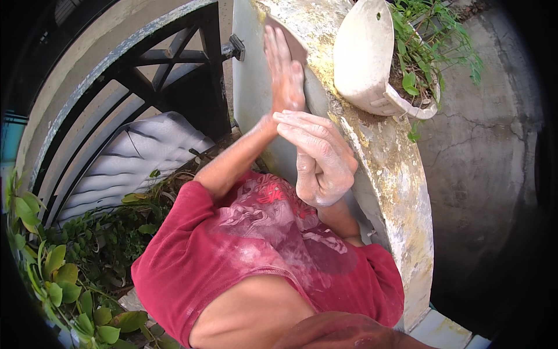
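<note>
At the upper middle, my left hand lies stretched against the pale face of a low wall. Its fingers press a thin brown sheet of sandpaper to the surface, and part of the sheet sticks out to the right of the fingers. My right hand, coated in white dust, is raised in front of my chest. Its fingers are together, bent at the knuckles and pointing left, with the tips beside my left wrist. No object shows in it; the palm is partly hidden.
A broken white planter with green plants stands on the wall's flaking, yellow-stained top. Left is a black metal gate with a pale ribbed sheet behind it. Leafy plants grow at lower left. Cracked concrete lies right.
</note>
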`<act>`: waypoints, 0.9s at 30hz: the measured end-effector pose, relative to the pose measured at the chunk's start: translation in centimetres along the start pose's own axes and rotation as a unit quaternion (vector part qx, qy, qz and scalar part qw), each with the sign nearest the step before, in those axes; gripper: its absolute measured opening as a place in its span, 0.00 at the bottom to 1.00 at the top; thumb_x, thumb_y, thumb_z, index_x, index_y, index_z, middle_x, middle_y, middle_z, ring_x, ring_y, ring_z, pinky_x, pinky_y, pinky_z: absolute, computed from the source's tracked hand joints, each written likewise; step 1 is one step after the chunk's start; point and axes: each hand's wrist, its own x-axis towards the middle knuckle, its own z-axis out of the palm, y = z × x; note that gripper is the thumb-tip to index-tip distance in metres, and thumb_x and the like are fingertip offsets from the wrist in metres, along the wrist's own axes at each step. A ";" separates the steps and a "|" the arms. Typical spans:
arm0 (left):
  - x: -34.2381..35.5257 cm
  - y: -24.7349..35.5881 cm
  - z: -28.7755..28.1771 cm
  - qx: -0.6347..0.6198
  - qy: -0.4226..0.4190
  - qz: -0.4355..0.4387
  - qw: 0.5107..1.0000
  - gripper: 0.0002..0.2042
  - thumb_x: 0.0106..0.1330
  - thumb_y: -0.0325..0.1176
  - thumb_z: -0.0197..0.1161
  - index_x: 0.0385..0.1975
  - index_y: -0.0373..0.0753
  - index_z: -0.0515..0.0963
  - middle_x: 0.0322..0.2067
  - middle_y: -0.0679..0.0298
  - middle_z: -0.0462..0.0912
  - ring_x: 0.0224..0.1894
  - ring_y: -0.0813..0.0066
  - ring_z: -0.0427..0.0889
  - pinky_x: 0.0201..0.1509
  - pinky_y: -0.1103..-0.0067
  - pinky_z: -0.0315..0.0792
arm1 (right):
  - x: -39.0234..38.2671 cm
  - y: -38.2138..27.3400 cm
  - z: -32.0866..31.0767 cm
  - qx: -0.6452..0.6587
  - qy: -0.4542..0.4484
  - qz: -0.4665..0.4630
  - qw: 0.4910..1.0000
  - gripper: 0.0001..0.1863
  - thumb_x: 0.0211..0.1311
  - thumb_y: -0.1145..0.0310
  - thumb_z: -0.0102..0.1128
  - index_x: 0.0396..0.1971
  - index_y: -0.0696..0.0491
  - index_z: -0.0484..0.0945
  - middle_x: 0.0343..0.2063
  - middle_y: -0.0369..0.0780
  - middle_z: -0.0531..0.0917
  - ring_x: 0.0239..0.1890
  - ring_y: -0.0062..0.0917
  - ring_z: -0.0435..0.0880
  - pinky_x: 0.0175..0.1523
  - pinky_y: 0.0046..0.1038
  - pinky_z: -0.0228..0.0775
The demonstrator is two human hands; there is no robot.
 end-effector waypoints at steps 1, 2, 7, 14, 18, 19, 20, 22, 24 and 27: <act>-3.9 0.0 1.3 0.026 0.002 0.037 0.999 0.35 0.82 0.53 0.29 0.80 0.36 0.39 0.80 0.48 0.35 0.82 0.49 0.33 0.83 0.57 0.29 | 0.1 -0.2 0.2 0.013 -0.004 -0.006 1.000 0.18 0.50 0.84 0.57 0.43 0.63 0.85 0.41 0.49 0.89 0.46 0.42 0.89 0.53 0.37 0.82; -5.1 1.2 1.0 0.031 -0.018 0.037 0.999 0.35 0.82 0.54 0.29 0.80 0.36 0.39 0.80 0.48 0.35 0.82 0.49 0.33 0.83 0.57 0.30 | 0.0 -0.4 0.2 0.013 -0.003 -0.010 1.000 0.18 0.50 0.83 0.57 0.43 0.63 0.85 0.41 0.49 0.89 0.46 0.42 0.89 0.53 0.37 0.82; 3.9 -2.8 -1.5 0.009 -0.004 -0.016 1.000 0.35 0.83 0.53 0.28 0.80 0.35 0.38 0.81 0.49 0.33 0.83 0.54 0.32 0.83 0.61 0.28 | -1.1 -0.8 -0.2 0.010 0.004 -0.035 0.999 0.19 0.48 0.83 0.58 0.43 0.63 0.85 0.41 0.48 0.89 0.45 0.40 0.89 0.50 0.36 0.82; -3.2 0.2 1.3 -0.024 0.005 -0.004 1.000 0.33 0.83 0.50 0.28 0.80 0.35 0.40 0.81 0.49 0.35 0.83 0.55 0.32 0.83 0.64 0.29 | -1.0 0.0 -1.3 0.013 0.011 -0.033 0.999 0.15 0.52 0.83 0.60 0.42 0.61 0.85 0.40 0.46 0.88 0.44 0.38 0.89 0.49 0.34 0.82; 0.7 -2.6 -0.1 -0.018 0.016 -0.003 1.000 0.33 0.83 0.50 0.28 0.80 0.34 0.41 0.81 0.50 0.36 0.83 0.55 0.32 0.83 0.64 0.29 | -1.0 0.4 -2.5 0.012 0.035 -0.032 0.999 0.17 0.51 0.85 0.60 0.42 0.61 0.85 0.39 0.46 0.88 0.44 0.39 0.89 0.49 0.35 0.82; 3.2 -3.9 -0.8 -0.017 0.028 -0.012 0.999 0.33 0.83 0.49 0.28 0.80 0.34 0.41 0.81 0.50 0.36 0.83 0.55 0.32 0.83 0.65 0.29 | -1.0 0.4 -2.6 0.013 0.037 -0.028 0.999 0.17 0.51 0.85 0.60 0.42 0.61 0.85 0.40 0.46 0.88 0.44 0.39 0.89 0.49 0.35 0.82; 4.7 -4.5 -1.0 -0.019 0.040 -0.022 0.999 0.32 0.83 0.49 0.29 0.80 0.34 0.41 0.81 0.50 0.36 0.83 0.55 0.33 0.83 0.66 0.29 | -0.9 0.6 -2.7 0.010 0.039 -0.024 0.999 0.17 0.51 0.85 0.60 0.42 0.61 0.85 0.40 0.46 0.88 0.44 0.39 0.89 0.49 0.35 0.82; 0.6 -2.9 0.5 -0.048 0.031 -0.033 0.998 0.34 0.83 0.50 0.30 0.80 0.35 0.37 0.81 0.52 0.34 0.83 0.60 0.31 0.84 0.68 0.29 | -1.1 0.9 -3.0 0.023 0.017 -0.003 1.000 0.15 0.59 0.82 0.55 0.44 0.63 0.85 0.42 0.49 0.89 0.47 0.42 0.89 0.54 0.36 0.81; -3.8 -1.5 1.9 -0.051 0.018 -0.043 0.998 0.36 0.82 0.53 0.30 0.79 0.35 0.34 0.81 0.54 0.31 0.82 0.63 0.29 0.84 0.68 0.27 | -1.1 1.0 -3.0 0.030 0.008 0.012 0.999 0.16 0.58 0.83 0.55 0.44 0.63 0.85 0.42 0.49 0.89 0.47 0.41 0.89 0.53 0.36 0.81; -4.3 -1.1 1.2 -0.022 0.001 -0.053 0.998 0.36 0.82 0.53 0.30 0.80 0.36 0.33 0.81 0.54 0.29 0.82 0.63 0.30 0.84 0.68 0.27 | -1.0 1.3 -2.9 0.034 0.008 0.008 0.999 0.15 0.58 0.83 0.55 0.44 0.63 0.85 0.42 0.49 0.89 0.46 0.41 0.89 0.53 0.36 0.81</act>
